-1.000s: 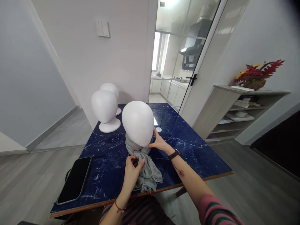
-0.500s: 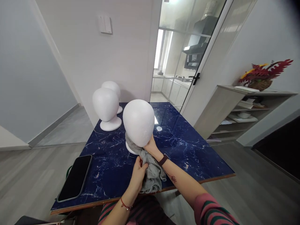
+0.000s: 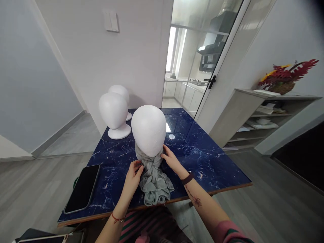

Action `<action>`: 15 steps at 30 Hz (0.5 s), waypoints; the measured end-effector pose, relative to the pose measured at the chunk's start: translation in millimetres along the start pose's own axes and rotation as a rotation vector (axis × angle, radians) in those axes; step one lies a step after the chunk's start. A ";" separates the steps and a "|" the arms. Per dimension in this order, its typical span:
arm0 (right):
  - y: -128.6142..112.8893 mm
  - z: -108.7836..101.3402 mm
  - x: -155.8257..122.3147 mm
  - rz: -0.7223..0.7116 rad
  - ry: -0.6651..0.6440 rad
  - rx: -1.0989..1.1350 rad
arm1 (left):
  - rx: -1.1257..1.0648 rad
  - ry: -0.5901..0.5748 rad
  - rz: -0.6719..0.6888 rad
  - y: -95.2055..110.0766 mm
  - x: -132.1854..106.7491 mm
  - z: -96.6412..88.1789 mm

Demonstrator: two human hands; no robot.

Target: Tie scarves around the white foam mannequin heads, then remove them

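Note:
A white foam mannequin head (image 3: 149, 130) stands near the middle of the dark blue marble table (image 3: 207, 165). A grey scarf (image 3: 154, 179) is wrapped and knotted round its neck, its ends hanging down toward the table's front edge. My left hand (image 3: 132, 175) pinches the scarf at the left of the knot. My right hand (image 3: 170, 158) touches the scarf at the right side of the neck, fingers curled on the cloth.
Two more white foam heads (image 3: 113, 114) stand at the table's back left. A black phone (image 3: 82, 187) lies face up at the front left. A glass door (image 3: 202, 67) opens to a kitchen behind; a shelf unit with flowers (image 3: 283, 76) stands right.
Both hands have let go of the bunched scarf ends, which now hang straight down. My left hand moved to the knot's left and my right hand to the neck's right side.

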State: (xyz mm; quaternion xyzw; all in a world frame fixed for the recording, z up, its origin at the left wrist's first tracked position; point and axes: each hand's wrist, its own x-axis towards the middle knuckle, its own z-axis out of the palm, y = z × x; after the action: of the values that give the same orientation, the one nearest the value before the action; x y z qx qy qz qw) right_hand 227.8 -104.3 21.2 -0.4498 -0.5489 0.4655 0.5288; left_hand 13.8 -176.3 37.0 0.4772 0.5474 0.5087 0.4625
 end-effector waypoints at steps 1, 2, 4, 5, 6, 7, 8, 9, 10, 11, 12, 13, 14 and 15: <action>4.6 1.4 -1.5 -0.011 0.026 0.000 | -0.046 0.013 -0.010 -1.3 2.5 2.0; 8.9 1.8 -2.7 -0.012 0.083 0.003 | -0.081 0.045 -0.019 -2.9 4.9 2.9; 16.5 -0.5 -4.3 0.029 0.238 0.011 | -0.119 0.165 -0.026 -6.3 9.5 1.6; 19.7 -2.5 -4.9 0.061 0.299 0.010 | -0.124 0.230 -0.021 -7.7 12.1 -0.5; 22.6 -4.6 -5.3 0.088 0.335 0.002 | -0.122 0.274 -0.015 -8.3 15.5 -3.1; 25.3 -6.5 -5.4 0.099 0.348 -0.021 | -0.115 0.292 -0.014 -8.1 19.9 -6.0; 27.7 -8.0 -5.1 0.089 0.348 -0.068 | -0.101 0.290 -0.018 -6.6 25.6 -9.2; 29.7 -9.3 -4.1 0.055 0.337 -0.154 | -0.077 0.278 -0.017 -3.7 33.0 -12.5; 31.3 -10.2 -2.3 0.007 0.320 -0.265 | -0.040 0.257 -0.008 0.8 41.9 -15.9; 32.2 -11.1 0.3 -0.040 0.301 -0.381 | 0.011 0.224 0.007 6.8 52.1 -19.7; 32.4 -11.9 3.8 -0.081 0.277 -0.484 | 0.074 0.179 0.030 13.9 63.4 -23.7; 32.0 -12.6 8.0 -0.110 0.247 -0.559 | 0.152 0.115 0.054 21.6 75.0 -27.8; 30.9 -13.3 12.6 -0.127 0.216 -0.603 | 0.232 0.030 0.067 29.1 86.4 -31.9; 29.2 -13.8 17.3 -0.133 0.190 -0.621 | 0.300 -0.073 0.061 35.8 96.8 -35.8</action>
State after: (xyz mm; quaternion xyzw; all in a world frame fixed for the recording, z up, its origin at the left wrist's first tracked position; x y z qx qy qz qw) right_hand 241.1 -82.0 -4.7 -0.5940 -0.6411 0.1962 0.4445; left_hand -31.2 -83.4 72.7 0.5757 0.5851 0.4174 0.3899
